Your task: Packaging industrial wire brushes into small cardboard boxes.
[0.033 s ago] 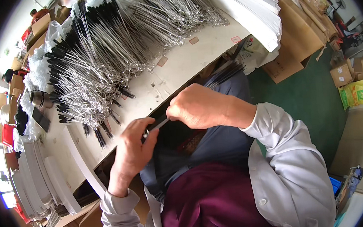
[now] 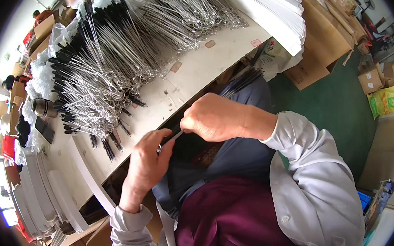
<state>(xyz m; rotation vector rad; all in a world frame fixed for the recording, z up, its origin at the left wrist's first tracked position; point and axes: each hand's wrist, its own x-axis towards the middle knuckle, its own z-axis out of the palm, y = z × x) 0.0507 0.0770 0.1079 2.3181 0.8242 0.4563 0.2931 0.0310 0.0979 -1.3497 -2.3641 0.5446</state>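
Note:
A bundle of thin wire-handled brushes [image 2: 244, 82] lies across my lap, its dark bristle ends pointing to the upper right. My right hand [image 2: 217, 116] is closed around it near the middle. My left hand [image 2: 147, 164] grips the lower-left end, thumb and fingers pressed together, and shiny wire loops show between them. Between the two hands runs a short dark stretch with a pale edge; I cannot make out what it is. On the white table ahead lies a big heap of similar brushes [image 2: 126, 45], with black bristles and silver looped handles.
White strips are stacked at the table's right end [image 2: 274, 13] and left end [image 2: 40, 191]. A metal flask [image 2: 44, 107] and a dark phone [image 2: 44, 130] lie at the left. The table edge [image 2: 190, 100] runs just beyond my hands. Cardboard [image 2: 319, 34] stands right.
My left fingers have shifted slightly and turned around the bundle's end. The pale strip between my hands now shows mostly dark. The bristle ends moved a little; my right hand barely moved.

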